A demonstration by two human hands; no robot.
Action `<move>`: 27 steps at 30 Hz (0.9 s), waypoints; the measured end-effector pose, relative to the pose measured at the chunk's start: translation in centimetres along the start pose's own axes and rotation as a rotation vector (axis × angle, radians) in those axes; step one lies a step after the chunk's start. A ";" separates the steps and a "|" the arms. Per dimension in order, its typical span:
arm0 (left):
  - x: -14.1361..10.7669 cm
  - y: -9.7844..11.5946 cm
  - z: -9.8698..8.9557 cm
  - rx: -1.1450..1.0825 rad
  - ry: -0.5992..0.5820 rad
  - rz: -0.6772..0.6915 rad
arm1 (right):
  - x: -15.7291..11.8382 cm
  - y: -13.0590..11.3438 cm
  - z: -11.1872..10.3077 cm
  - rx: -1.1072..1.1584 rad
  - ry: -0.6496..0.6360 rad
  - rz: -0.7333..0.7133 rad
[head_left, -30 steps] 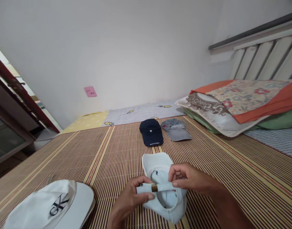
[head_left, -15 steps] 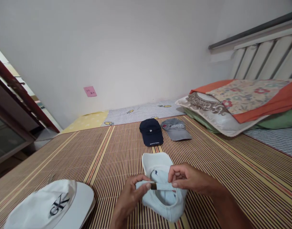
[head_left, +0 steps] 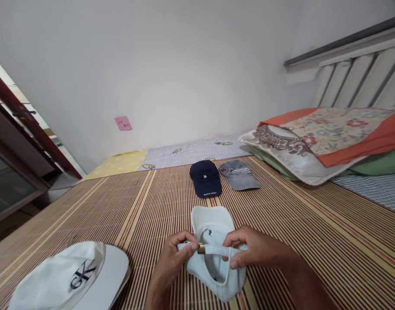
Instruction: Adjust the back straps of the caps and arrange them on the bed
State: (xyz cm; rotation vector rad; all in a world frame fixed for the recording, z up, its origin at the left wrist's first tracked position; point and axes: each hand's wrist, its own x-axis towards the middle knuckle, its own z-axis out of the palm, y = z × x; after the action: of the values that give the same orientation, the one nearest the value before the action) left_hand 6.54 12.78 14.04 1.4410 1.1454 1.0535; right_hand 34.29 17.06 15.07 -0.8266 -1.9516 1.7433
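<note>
A light blue cap (head_left: pixel 213 218) lies on the striped mat, its brim pointing away from me and its back opening towards me. Across that opening runs its strap with a brass-coloured buckle (head_left: pixel 201 249). My left hand (head_left: pixel 175 255) pinches the strap end beside the buckle between thumb and fingers. On the other side, my right hand (head_left: pixel 249 249) grips the strap and the cap's edge, thumb in front, some fingertips hidden behind the fabric.
A white cap with black letters (head_left: pixel 64 273) rests at the lower left. Further back sit a navy cap (head_left: pixel 205 178) and a grey cap (head_left: pixel 239 175), side by side. Pillows (head_left: pixel 326 137) are stacked at the right, by a radiator (head_left: pixel 362 79). A wall rises behind the mat (head_left: pixel 152 215).
My right hand has changed its hold, its thumb now lower at the cap's edge. My left hand has shifted slightly left with the strap end, and the cap's back has tilted.
</note>
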 end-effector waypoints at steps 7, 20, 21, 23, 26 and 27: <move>-0.7 1.2 -0.8 0.032 -0.194 -0.108 | 0.0 -0.6 0.8 -0.024 -0.039 -0.017; -3.2 3.4 0.0 -0.355 -0.347 -0.053 | -3.3 -5.2 0.7 0.068 -0.038 -0.320; -3.2 3.3 0.5 -0.447 -0.336 -0.034 | -3.4 -5.4 0.8 0.103 -0.042 -0.339; -3.2 3.1 1.3 -0.607 -0.280 -0.028 | -3.6 -5.4 0.9 0.192 -0.072 -0.359; -3.2 2.6 1.9 -0.750 -0.108 -0.069 | -3.4 -4.3 0.9 0.352 -0.176 -0.338; -3.3 2.4 1.8 -0.775 -0.032 -0.069 | -3.2 -3.8 0.9 0.381 -0.203 -0.323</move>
State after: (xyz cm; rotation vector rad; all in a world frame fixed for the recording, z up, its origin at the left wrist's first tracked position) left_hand 8.06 9.08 15.98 0.7911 0.6345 1.2339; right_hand 35.50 14.11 19.03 -0.1982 -1.6712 1.9608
